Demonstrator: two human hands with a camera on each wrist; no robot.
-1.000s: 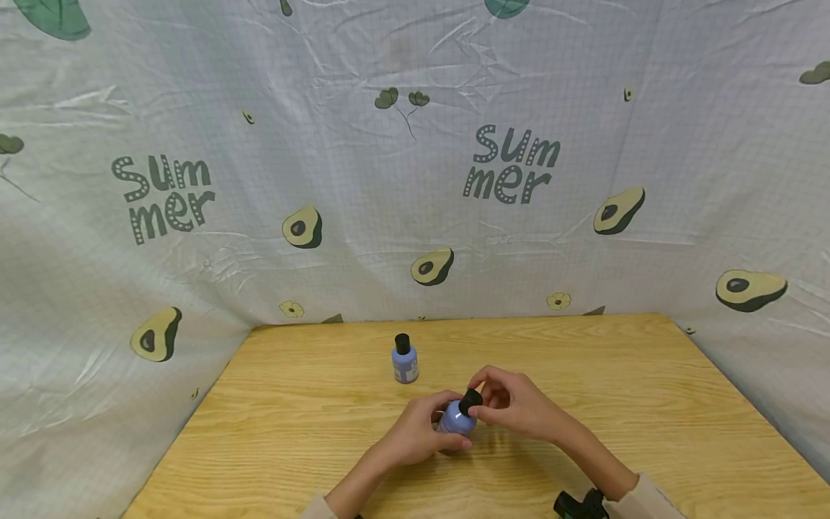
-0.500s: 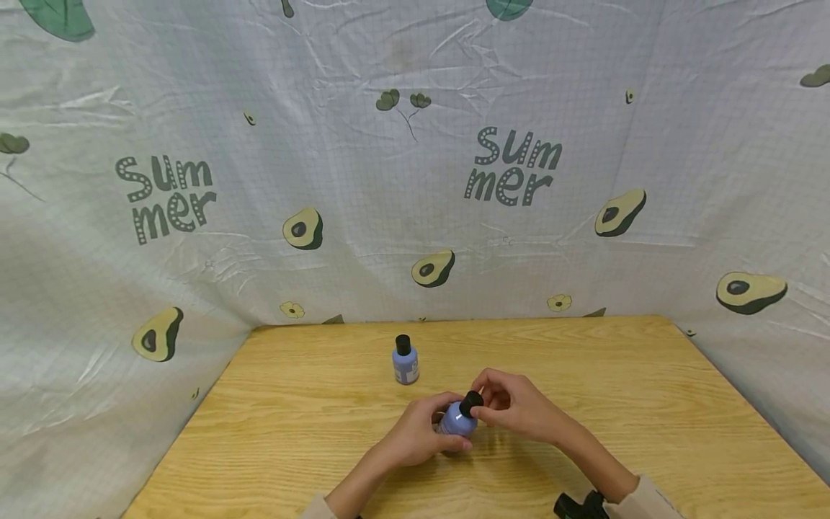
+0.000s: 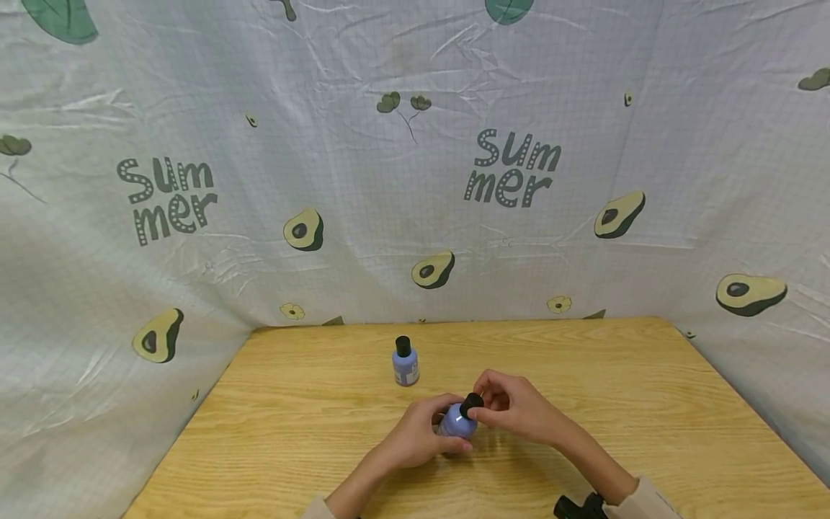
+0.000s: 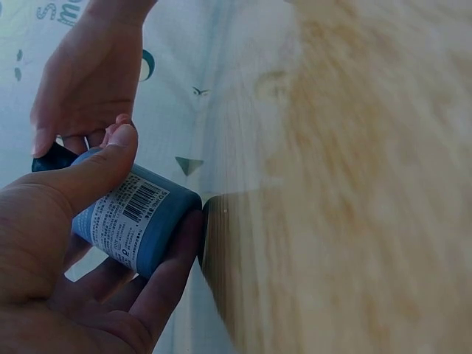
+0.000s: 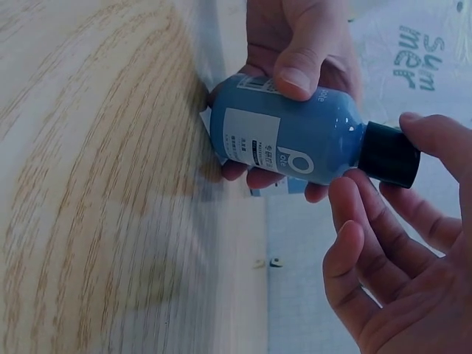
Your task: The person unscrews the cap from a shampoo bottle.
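Note:
My left hand (image 3: 415,432) grips a small blue-violet bottle (image 3: 457,422) round its body, tilted with its black cap (image 3: 471,406) toward the right. The thumb and fingers of my right hand (image 3: 515,407) pinch that cap. In the right wrist view the cap (image 5: 389,155) sits on the neck of the bottle (image 5: 287,133), with the thumb on one side and fingertips on the other. A white label with a barcode (image 4: 140,203) faces the left wrist camera. The bottle's base is close over the table (image 4: 332,221).
A second blue-violet bottle (image 3: 405,366) with a black cap stands upright on the wooden table (image 3: 292,404), behind my hands. A white cloth (image 3: 363,173) printed with avocados hangs behind the table and at both sides. A black device (image 3: 580,507) sits at the right wrist.
Both hands keep their hold on the bottle and its cap, with only tiny finger shifts at the cap. The head view drifts slightly.

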